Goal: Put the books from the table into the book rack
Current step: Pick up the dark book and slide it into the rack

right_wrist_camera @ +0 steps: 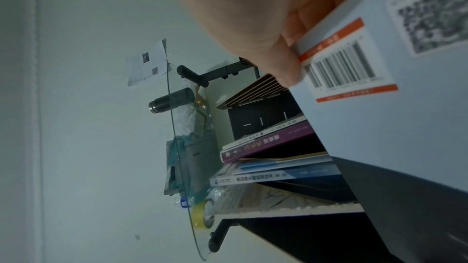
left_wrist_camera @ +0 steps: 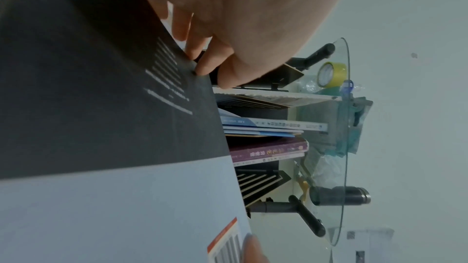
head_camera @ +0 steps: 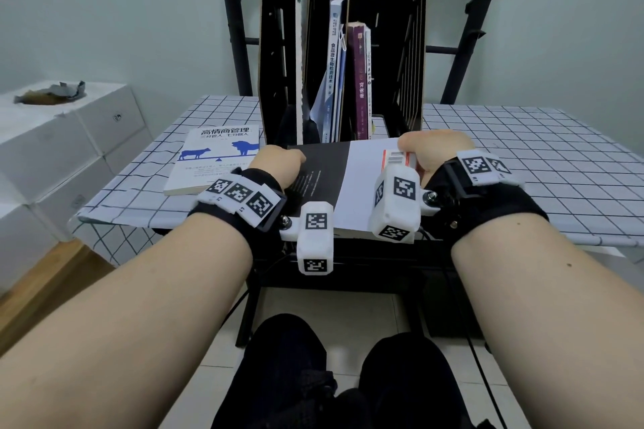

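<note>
A black-and-white book (head_camera: pixel 348 178) lies flat in front of me at the table's near edge, back cover up with a barcode. My left hand (head_camera: pixel 278 164) grips its left edge, thumb on the dark half (left_wrist_camera: pixel 76 87). My right hand (head_camera: pixel 435 153) grips the right edge beside the barcode (right_wrist_camera: pixel 341 67). Behind it stands the black book rack (head_camera: pixel 407 73), holding several upright books (head_camera: pixel 336 70). A white book with blue animals (head_camera: pixel 216 160) lies on the table to the left.
The table wears a white checked cloth (head_camera: pixel 522 157). White boxes (head_camera: pixel 69 136) are stacked at the left. Black frame poles (head_camera: pixel 467 45) rise behind the rack. A glass shelf (left_wrist_camera: pixel 344 127) with tape and a bottle hangs above.
</note>
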